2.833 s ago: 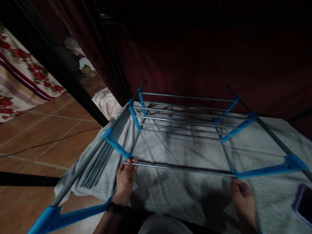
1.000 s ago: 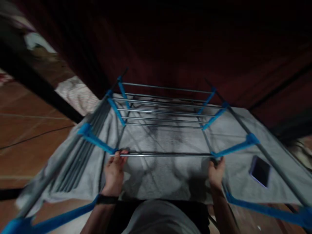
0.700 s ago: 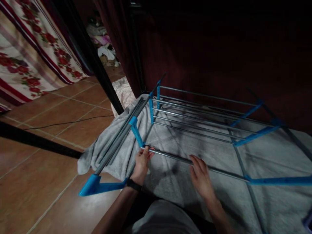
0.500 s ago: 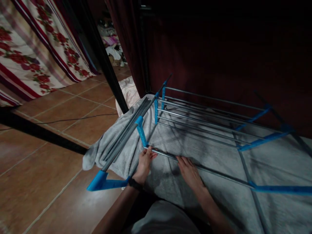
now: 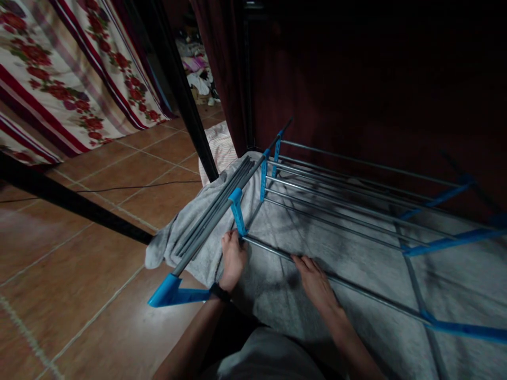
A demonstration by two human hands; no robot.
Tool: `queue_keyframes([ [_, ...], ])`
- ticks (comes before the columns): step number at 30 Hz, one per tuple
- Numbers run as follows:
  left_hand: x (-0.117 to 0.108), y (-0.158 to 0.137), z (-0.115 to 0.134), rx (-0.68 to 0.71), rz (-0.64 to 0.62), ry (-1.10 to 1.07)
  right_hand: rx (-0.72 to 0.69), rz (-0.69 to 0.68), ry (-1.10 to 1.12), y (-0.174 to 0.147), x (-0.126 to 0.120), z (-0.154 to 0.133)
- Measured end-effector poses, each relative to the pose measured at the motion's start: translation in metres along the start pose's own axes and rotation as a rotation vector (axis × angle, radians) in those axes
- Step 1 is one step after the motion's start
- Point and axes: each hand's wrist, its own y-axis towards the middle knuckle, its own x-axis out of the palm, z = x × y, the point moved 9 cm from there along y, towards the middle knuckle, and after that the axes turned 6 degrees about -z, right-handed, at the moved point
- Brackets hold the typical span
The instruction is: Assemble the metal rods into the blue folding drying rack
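Observation:
A rack of grey metal tubes and blue plastic brackets lies on a grey blanket [image 5: 273, 316]. My left hand [image 5: 233, 261], with a dark band at the wrist, is closed at the foot of a blue bracket [image 5: 238, 214], around the rack's side frame; its fingertips are partly hidden. My right hand [image 5: 315, 282] curls its fingers over the near metal tube [image 5: 368, 294], which runs from that bracket to another blue bracket [image 5: 467, 328] at the right. Beside my left hand, a blue corner piece [image 5: 168, 291] ends the upper side tube.
Several loose grey tubes [image 5: 217, 208] lie on the blanket at the left. Black posts [image 5: 186, 100] stand around the blanket. A floral curtain [image 5: 59, 79] hangs over the tiled floor [image 5: 106, 279], where a thin cable [image 5: 130, 187] runs. A dark red panel [image 5: 356, 89] rises behind.
My left hand has let go of the tube's end and moved left, to the outer side of the bracket's foot. My right hand stays on the tube. The view has shifted slightly.

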Motion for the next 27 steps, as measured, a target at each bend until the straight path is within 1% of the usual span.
queue_keyframes([
  [2, 0.003, 0.006, -0.008, -0.036, -0.020, 0.000, 0.001, 0.006, -0.007, 0.001, 0.000, 0.000],
  [6, 0.003, 0.012, -0.024, -0.079, 0.030, -0.088, 0.002, 0.014, -0.013, 0.003, 0.002, 0.001],
  [10, 0.002, 0.014, -0.028, -0.089, 0.046, -0.099, -0.005, 0.005, -0.001, 0.002, 0.007, 0.002],
  [17, 0.005, 0.010, -0.021, -0.041, -0.002, 0.168, 0.000, 0.002, 0.012, 0.004, 0.007, 0.004],
  [22, 0.013, 0.010, -0.022, 0.050, -0.074, 0.530, -0.013, -0.014, -0.012, 0.004, 0.007, 0.004],
  [24, 0.014, 0.011, -0.024, 0.086, -0.074, 0.587, -0.011, -0.025, -0.020, 0.004, 0.008, 0.004],
  [27, 0.013, 0.013, -0.026, 0.118, -0.065, 0.603, -0.017, -0.048, -0.020, 0.005, 0.008, 0.004],
])
